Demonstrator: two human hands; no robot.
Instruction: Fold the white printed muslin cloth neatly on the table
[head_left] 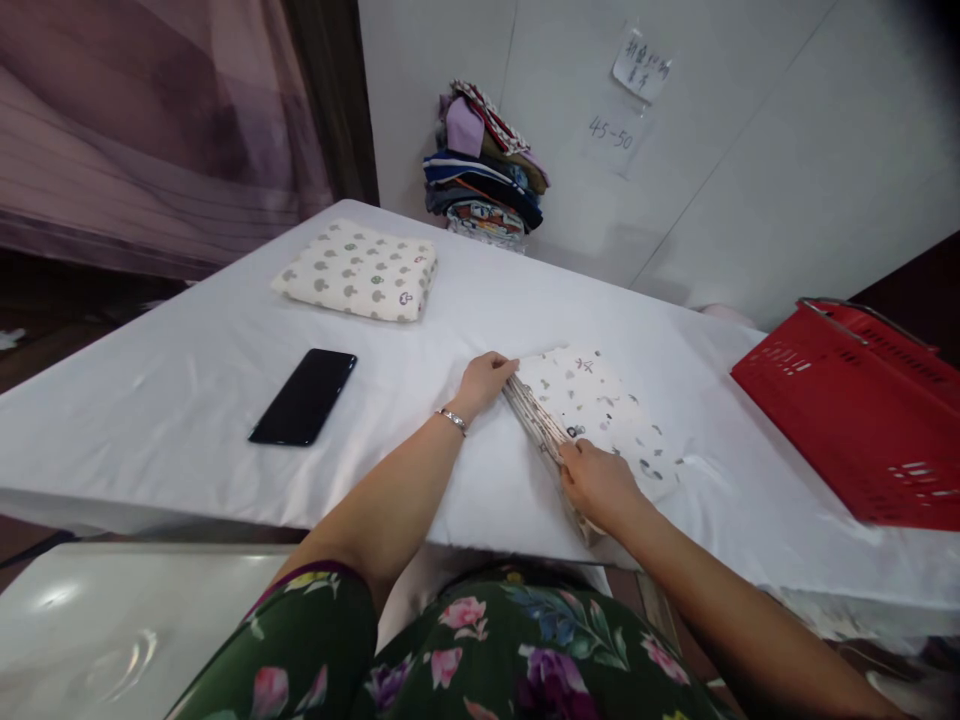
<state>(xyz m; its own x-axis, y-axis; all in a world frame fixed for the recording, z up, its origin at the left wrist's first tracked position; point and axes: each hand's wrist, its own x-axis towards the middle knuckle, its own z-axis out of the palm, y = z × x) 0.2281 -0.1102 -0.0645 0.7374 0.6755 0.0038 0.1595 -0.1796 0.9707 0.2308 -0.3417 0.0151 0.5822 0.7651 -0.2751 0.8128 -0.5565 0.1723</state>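
A folded white cloth with small grey prints (600, 410) lies on the white table (187, 400) in front of me. My left hand (486, 380) grips its far left corner, fingers curled on the folded edge. My right hand (596, 485) clasps the near end of the same layered edge, fingers wrapped round it. A silver bracelet sits on my left wrist.
A black phone (304, 396) lies left of my arm. Another folded printed cloth (356, 270) rests at the far left. A stack of coloured clothes (484, 170) leans by the wall. A red basket (855, 400) stands on the right.
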